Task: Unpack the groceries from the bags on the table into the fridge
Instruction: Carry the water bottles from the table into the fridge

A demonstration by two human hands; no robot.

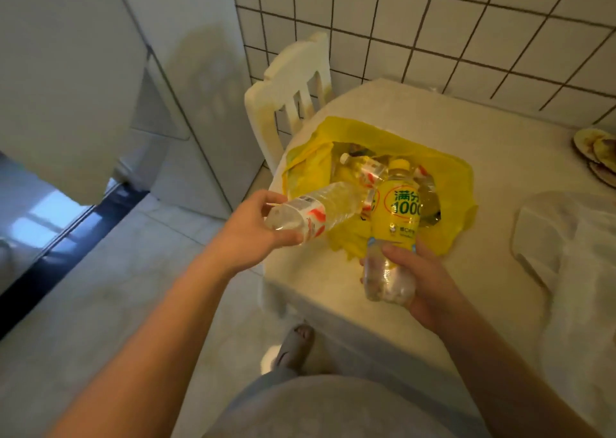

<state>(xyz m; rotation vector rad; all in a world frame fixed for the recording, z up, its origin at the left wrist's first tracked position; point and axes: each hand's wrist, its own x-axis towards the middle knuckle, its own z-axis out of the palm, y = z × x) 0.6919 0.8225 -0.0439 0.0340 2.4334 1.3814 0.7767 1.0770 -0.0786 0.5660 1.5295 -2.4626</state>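
A yellow plastic bag (450,184) lies open on the white table (500,131), with more bottles (363,167) inside it. My left hand (253,227) grips the base of a clear water bottle (320,211) with a red and white label, held sideways over the bag's left edge. My right hand (420,281) holds the bottom of a yellow-labelled drink bottle (396,217), cap pointing away, above the bag's near side. The fridge (66,71) stands at the left with its white door swung open.
A white chair (293,91) stands between the table and the fridge, against the tiled wall (433,31). A white plastic bag (566,237) lies on the table's right side, plates (596,151) at the far right edge. My sandalled foot (296,344) is by the table's corner.
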